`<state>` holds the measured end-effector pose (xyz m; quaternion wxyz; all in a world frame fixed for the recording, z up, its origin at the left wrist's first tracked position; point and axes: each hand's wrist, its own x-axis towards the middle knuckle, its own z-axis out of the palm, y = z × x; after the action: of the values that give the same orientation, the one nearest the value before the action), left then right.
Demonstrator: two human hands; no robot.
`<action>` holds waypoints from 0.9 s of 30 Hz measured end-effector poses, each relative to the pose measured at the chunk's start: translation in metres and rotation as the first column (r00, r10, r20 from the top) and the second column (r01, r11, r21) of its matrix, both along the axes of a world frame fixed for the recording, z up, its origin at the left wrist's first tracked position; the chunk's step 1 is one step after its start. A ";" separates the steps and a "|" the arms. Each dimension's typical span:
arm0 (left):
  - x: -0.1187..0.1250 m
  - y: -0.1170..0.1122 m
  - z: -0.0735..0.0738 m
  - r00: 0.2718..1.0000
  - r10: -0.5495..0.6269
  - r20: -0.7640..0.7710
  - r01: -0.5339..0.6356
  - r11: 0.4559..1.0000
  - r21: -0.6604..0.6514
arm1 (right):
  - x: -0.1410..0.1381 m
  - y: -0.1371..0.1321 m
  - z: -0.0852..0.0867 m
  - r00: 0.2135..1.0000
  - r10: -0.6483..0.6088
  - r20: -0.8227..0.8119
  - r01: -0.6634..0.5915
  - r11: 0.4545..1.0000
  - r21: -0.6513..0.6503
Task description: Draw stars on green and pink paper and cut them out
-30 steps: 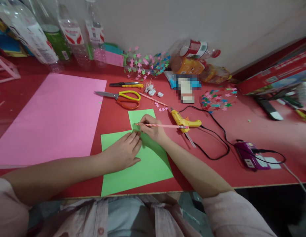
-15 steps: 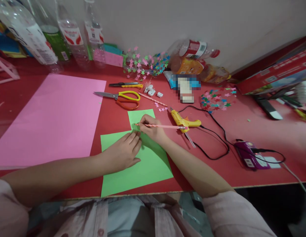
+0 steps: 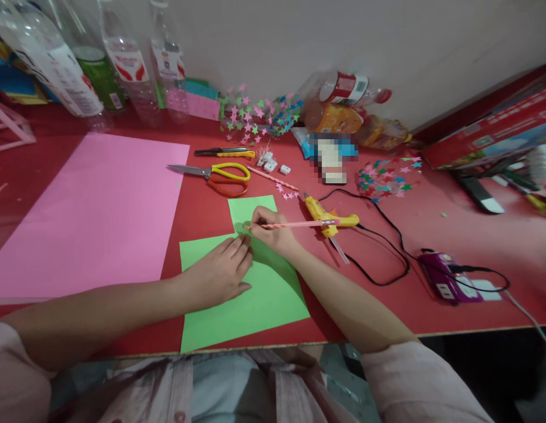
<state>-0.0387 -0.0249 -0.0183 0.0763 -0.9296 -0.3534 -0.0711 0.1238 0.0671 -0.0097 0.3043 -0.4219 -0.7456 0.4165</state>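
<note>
Head view: the left hand (image 3: 222, 270) lies flat on the green paper (image 3: 242, 326), its fingers nearly together, thumb a little apart, gripping nothing that shows. The right hand (image 3: 273, 232) is clamped on a pink pencil (image 3: 299, 224), fingers pinched close to the point, the shaft slanting back above the yellow glue gun (image 3: 317, 210). The paper lies on the red desk (image 3: 202, 217) in front of the person, with a narrower part beyond the broad one; the hands cover where these meet, so I cannot tell whether it is one piece or two.

The step in hand looks like marking or tracing near the left fingertips. To do it well, press the paper firmly with the left hand, keeping those fingertips just clear of the pencil's path. A light, even stroke should mark without denting or dragging the sheet. The low grip near the point should suit small lines. Any mark at the tip is too small to make out.
</note>
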 end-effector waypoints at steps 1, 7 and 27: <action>0.000 0.000 0.000 1.000 0.002 0.001 -0.002 1.000 -0.003 | 0.000 0.000 0.000 1.000 0.004 0.003 -0.004 1.000 0.002; 0.000 0.001 -0.001 1.000 -0.003 0.004 0.003 1.000 -0.004 | 0.001 0.001 -0.001 1.000 0.024 -0.003 -0.024 1.000 0.003; 0.000 0.001 -0.002 1.000 -0.009 0.028 0.009 1.000 -0.020 | -0.002 -0.004 -0.001 1.000 0.028 -0.013 -0.028 0.999 -0.043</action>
<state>-0.0391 -0.0242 -0.0201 0.0616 -0.9309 -0.3509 -0.0809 0.1214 0.0628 -0.0107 0.2938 -0.4153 -0.7404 0.4394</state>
